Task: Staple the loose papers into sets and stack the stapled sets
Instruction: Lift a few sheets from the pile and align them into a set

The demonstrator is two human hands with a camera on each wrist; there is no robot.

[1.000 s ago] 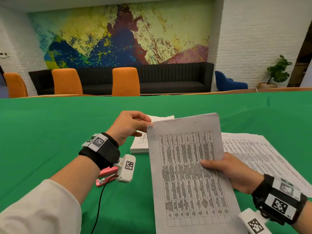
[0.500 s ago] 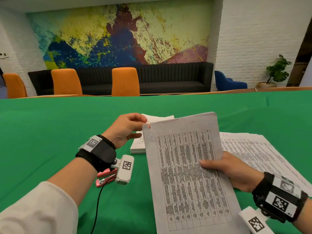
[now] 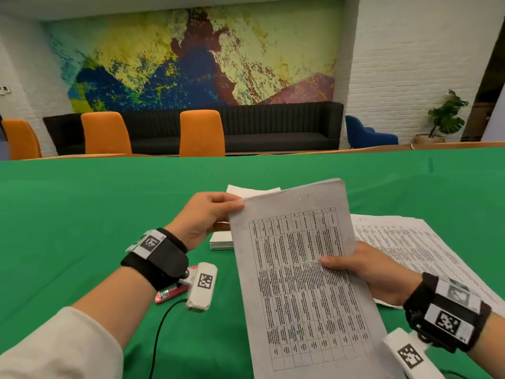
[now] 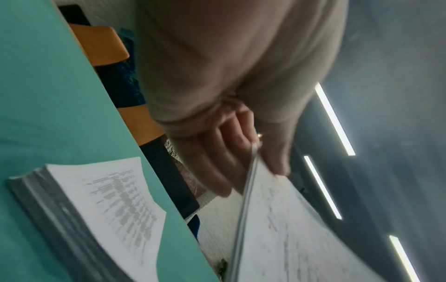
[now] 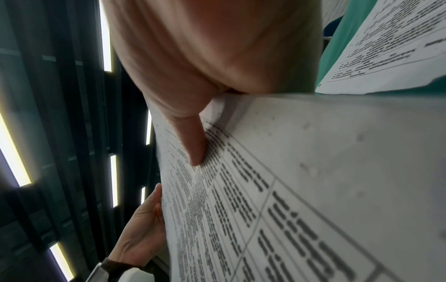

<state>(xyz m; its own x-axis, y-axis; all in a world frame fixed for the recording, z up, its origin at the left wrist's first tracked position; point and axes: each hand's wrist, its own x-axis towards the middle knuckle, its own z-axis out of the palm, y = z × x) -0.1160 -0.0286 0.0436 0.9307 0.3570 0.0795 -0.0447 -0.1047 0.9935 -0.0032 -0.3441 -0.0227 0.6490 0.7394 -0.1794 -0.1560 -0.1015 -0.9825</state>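
I hold a set of printed papers [image 3: 300,272] tilted up over the green table [image 3: 82,214]. My left hand [image 3: 207,214] pinches its upper left corner; in the left wrist view the thumb and fingers [image 4: 217,162] clamp the paper set's edge [image 4: 248,190]. My right hand [image 3: 363,272] grips the right edge, thumb [image 5: 193,145] lying on the printed paper set [image 5: 289,190]. A neat stack of papers [image 3: 221,242] lies behind my left hand, also the stack [image 4: 96,209] in the left wrist view. A pink stapler [image 3: 170,294] rests on the table under my left wrist.
Loose printed sheets [image 3: 410,247] spread out on the table at the right, seen also as loose sheets [image 5: 391,43] in the right wrist view. Orange chairs [image 3: 202,132] and a black sofa [image 3: 273,127] stand beyond the table's far edge.
The paper set has shifted slightly left and tilted a little. My left hand has moved its pinch onto the upper left corner. The right hand's grip is unchanged.
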